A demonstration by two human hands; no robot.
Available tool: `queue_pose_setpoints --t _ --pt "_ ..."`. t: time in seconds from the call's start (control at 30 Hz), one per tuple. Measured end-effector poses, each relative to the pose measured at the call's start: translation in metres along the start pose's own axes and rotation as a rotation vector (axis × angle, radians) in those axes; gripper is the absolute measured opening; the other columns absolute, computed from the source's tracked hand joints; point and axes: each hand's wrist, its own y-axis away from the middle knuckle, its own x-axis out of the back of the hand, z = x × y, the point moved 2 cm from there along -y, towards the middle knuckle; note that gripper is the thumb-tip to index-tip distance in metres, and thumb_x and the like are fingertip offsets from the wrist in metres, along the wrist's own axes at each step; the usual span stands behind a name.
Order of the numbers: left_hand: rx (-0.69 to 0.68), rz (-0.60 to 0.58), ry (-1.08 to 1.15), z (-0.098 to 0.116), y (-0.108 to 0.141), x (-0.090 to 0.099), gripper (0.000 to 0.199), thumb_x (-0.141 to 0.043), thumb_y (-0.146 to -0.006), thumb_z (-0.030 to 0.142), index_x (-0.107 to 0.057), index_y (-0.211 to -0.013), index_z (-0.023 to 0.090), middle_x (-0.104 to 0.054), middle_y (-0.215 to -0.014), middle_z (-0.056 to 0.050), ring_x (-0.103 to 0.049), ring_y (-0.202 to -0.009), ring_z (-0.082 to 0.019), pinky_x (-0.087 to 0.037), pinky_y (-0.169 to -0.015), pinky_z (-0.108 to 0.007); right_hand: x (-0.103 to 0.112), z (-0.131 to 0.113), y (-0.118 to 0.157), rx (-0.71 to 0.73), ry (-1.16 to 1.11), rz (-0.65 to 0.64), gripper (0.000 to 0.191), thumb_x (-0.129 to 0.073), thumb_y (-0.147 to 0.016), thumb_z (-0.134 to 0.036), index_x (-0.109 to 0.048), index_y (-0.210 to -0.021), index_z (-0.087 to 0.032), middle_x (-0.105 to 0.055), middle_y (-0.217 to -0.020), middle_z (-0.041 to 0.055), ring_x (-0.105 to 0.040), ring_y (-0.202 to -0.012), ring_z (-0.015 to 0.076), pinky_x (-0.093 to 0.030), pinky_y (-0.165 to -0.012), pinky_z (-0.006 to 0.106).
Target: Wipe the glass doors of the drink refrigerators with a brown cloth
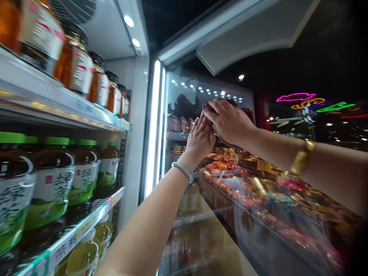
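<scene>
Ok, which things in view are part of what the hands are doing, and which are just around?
At work:
- left hand and right hand, fingers extended, close together
- glass door, apparently under them; any cloth is unclear

Just around:
- green-capped bottles
- black-capped bottles
- colourful goods beyond the glass

gold bracelet (300, 161), pale grey-green bangle (184, 170), bright green bottle caps (57, 140), white-and-green labels (49, 196)

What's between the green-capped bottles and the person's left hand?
In the head view: the pale side wall, bright upright light strips, then a stretch of reflecting glass.
</scene>
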Motion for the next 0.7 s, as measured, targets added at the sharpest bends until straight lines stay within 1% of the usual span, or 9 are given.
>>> queue_pose_setpoints --t 0.07,0.13,0.2,0.3,0.4,0.5,0.57,0.63,0.7 --pt "-0.006 0.005 -0.022 -0.007 0.011 0.000 0.064 -0.029 -0.103 0.027 -0.028 -0.164 0.008 -0.029 -0.175 -0.014 -0.014 -0.165 -0.020 -0.015 -0.137 -0.042 -0.006 0.004 0.007 0.078 -0.012 -0.018 0.047 -0.042 -0.103 -0.030 -0.056 -0.147 -0.019 -0.046 -0.160 0.0157 -0.045 -0.144 0.0379 -0.051 -0.109 0.056" --pt "0.008 0.007 -0.027 -0.013 0.019 0.001 0.065 -0.025 -0.103 0.026 -0.024 -0.166 0.008 -0.026 -0.176 -0.012 -0.014 -0.165 -0.019 -0.015 -0.137 -0.040 -0.007 0.019 -0.001 0.022 -0.015 0.001 0.049 -0.043 -0.102 -0.034 -0.056 -0.147 -0.021 -0.049 -0.157 0.0161 -0.047 -0.141 0.0404 -0.052 -0.104 0.060" --pt "0.037 -0.005 -0.019 -0.019 0.022 0.001 0.066 -0.023 -0.104 0.026 -0.022 -0.166 0.007 -0.024 -0.176 -0.012 -0.014 -0.165 -0.019 -0.014 -0.137 -0.039 -0.007 0.027 -0.024 -0.094 -0.029 0.052 0.050 -0.042 -0.101 -0.033 -0.056 -0.148 -0.018 -0.053 -0.152 0.0185 -0.048 -0.139 0.0423 -0.051 -0.103 0.062" --pt "0.164 -0.017 0.004 -0.032 0.023 0.002 0.066 -0.024 -0.104 0.027 -0.022 -0.167 0.008 -0.024 -0.176 -0.012 -0.015 -0.165 -0.021 -0.016 -0.137 -0.041 -0.018 0.005 -0.052 -0.149 -0.086 0.071 0.051 -0.039 -0.101 -0.028 -0.058 -0.146 -0.011 -0.058 -0.147 0.0217 -0.050 -0.138 0.0418 -0.049 -0.107 0.063" --pt "0.269 -0.030 0.023 -0.046 0.029 0.004 0.064 -0.027 -0.103 0.028 -0.028 -0.166 0.013 -0.029 -0.175 -0.010 -0.016 -0.165 -0.022 -0.017 -0.137 -0.045 -0.033 -0.034 -0.038 0.058 -0.140 0.006 0.049 -0.041 -0.102 -0.027 -0.061 -0.144 -0.014 -0.058 -0.150 0.0190 -0.051 -0.140 0.0377 -0.047 -0.114 0.059" --pt "0.231 -0.055 0.024 -0.054 0.040 0.007 0.065 -0.029 -0.103 0.029 -0.027 -0.166 0.013 -0.026 -0.176 -0.010 -0.013 -0.165 -0.020 -0.014 -0.137 -0.043 -0.037 -0.041 -0.013 0.218 -0.139 -0.017 0.045 -0.043 -0.103 -0.030 -0.065 -0.141 -0.020 -0.056 -0.154 0.0144 -0.050 -0.143 0.0348 -0.046 -0.119 0.057" --pt "0.206 -0.058 0.025 -0.058 0.046 0.009 0.067 -0.028 -0.103 0.029 -0.022 -0.168 0.013 -0.021 -0.177 -0.010 -0.010 -0.165 -0.019 -0.013 -0.137 -0.042 -0.035 -0.032 -0.017 0.168 -0.125 0.010 0.045 -0.042 -0.103 -0.033 -0.065 -0.141 -0.021 -0.058 -0.151 0.0146 -0.052 -0.140 0.0368 -0.049 -0.114 0.061" --pt "0.194 -0.054 0.026 -0.062 0.050 0.009 0.067 -0.027 -0.103 0.028 -0.020 -0.168 0.013 -0.019 -0.178 -0.009 -0.009 -0.165 -0.018 -0.013 -0.137 -0.040 -0.036 -0.028 -0.038 0.030 -0.122 0.060 0.046 -0.040 -0.104 -0.031 -0.064 -0.142 -0.019 -0.059 -0.148 0.0165 -0.053 -0.138 0.0391 -0.052 -0.109 0.064" --pt "0.221 -0.049 0.022 -0.067 0.054 0.009 0.067 -0.028 -0.103 0.027 -0.021 -0.168 0.014 -0.020 -0.177 -0.009 -0.009 -0.165 -0.018 -0.012 -0.137 -0.041 -0.042 -0.042 -0.057 -0.076 -0.129 0.076 0.047 -0.039 -0.103 -0.027 -0.064 -0.141 -0.015 -0.059 -0.147 0.0190 -0.053 -0.137 0.0397 -0.053 -0.107 0.062"
